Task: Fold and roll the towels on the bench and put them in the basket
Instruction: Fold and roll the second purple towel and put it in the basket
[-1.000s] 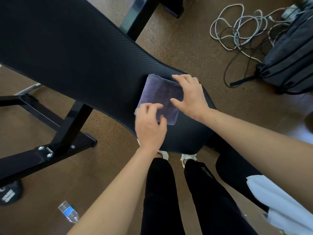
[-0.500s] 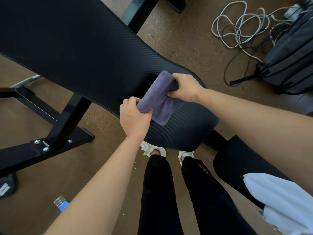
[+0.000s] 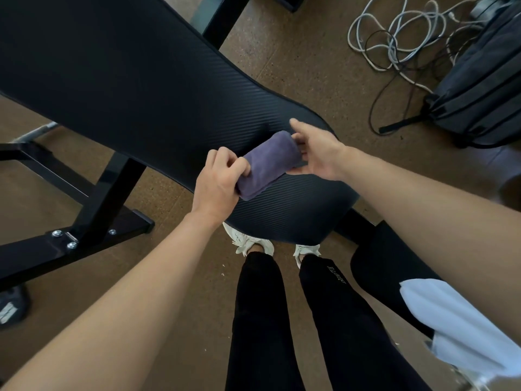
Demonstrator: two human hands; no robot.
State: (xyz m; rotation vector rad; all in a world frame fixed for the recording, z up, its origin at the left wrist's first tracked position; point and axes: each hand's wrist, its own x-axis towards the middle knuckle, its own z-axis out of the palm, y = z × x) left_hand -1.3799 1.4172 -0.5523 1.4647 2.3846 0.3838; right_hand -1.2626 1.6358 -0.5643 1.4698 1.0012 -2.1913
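Observation:
A small purple towel (image 3: 267, 165), rolled into a short thick bundle, lies slantwise near the narrow end of the black padded bench (image 3: 127, 80). My left hand (image 3: 217, 184) grips its lower left end with curled fingers. My right hand (image 3: 318, 153) touches the upper right end, fingers spread, palm against the roll. White towels (image 3: 451, 328) lie on a second black pad at the lower right. No basket is in view.
The bench's black steel frame (image 3: 93, 210) stands at the left on a brown cork floor. A tangle of cables (image 3: 400, 38) and a dark backpack (image 3: 485, 86) lie at the upper right. My legs and white shoes (image 3: 253, 244) are below the bench end.
The flat folded purple towel has been rolled up into a bundle. My left hand closed around its end, and my right hand opened from a grip to a flat touch.

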